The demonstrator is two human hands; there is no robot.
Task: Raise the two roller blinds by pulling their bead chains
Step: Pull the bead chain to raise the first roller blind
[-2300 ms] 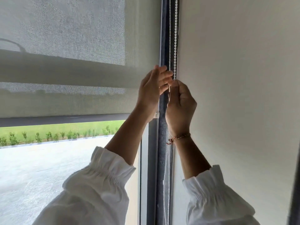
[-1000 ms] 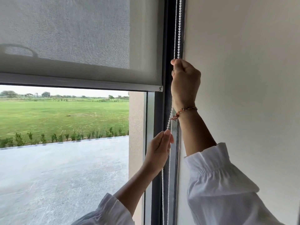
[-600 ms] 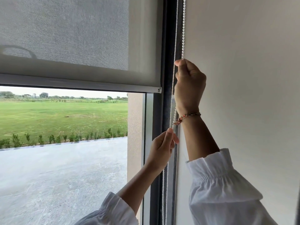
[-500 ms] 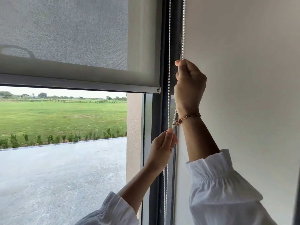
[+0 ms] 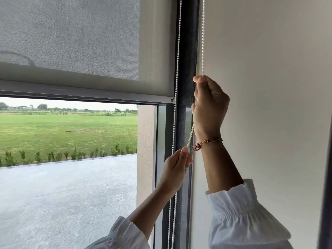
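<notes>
The only marking I can find is a small dark mark at the right end of the blind's bottom bar [image 5: 86, 92]; it is too small for me to read. My right hand [image 5: 209, 106] is fisted shut around the right strand of the bead chain [image 5: 203, 36], beside the white wall [image 5: 269, 87]. My left hand [image 5: 177, 168] sits lower, fingertips pinched closed on that strand just below my bracelet [image 5: 206, 142]. The other strand hangs free along the dark window frame [image 5: 186, 51]. The grey roller blind [image 5: 71, 36] covers the upper part of the glass; below it I see paving and grass. White sleeves [image 5: 240, 216] cover both forearms.
</notes>
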